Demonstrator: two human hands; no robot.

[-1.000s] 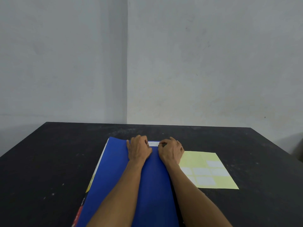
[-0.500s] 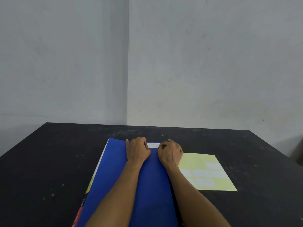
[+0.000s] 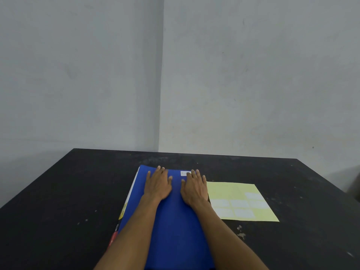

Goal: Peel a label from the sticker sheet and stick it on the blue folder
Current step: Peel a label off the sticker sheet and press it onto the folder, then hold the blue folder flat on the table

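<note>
The blue folder (image 3: 175,221) lies lengthwise on the black table, in front of me. A small white label (image 3: 183,173) sits flat on the folder near its far edge. My right hand (image 3: 194,187) rests palm down on the folder, fingers spread, its fingertips touching the label's right end. My left hand (image 3: 158,184) lies flat and spread on the folder to the left of the label, apart from it. The pale yellow sticker sheet (image 3: 241,201) lies on the table to the right of the folder, with several white labels on its near half.
The black table (image 3: 68,201) reaches to a grey wall corner behind. Coloured paper edges (image 3: 122,213) stick out along the folder's left side. White specks (image 3: 240,231) mark the table near my right forearm.
Both hands have opened from curled fingers at the label to flat, spread palms on the folder. The label now shows uncovered between them.
</note>
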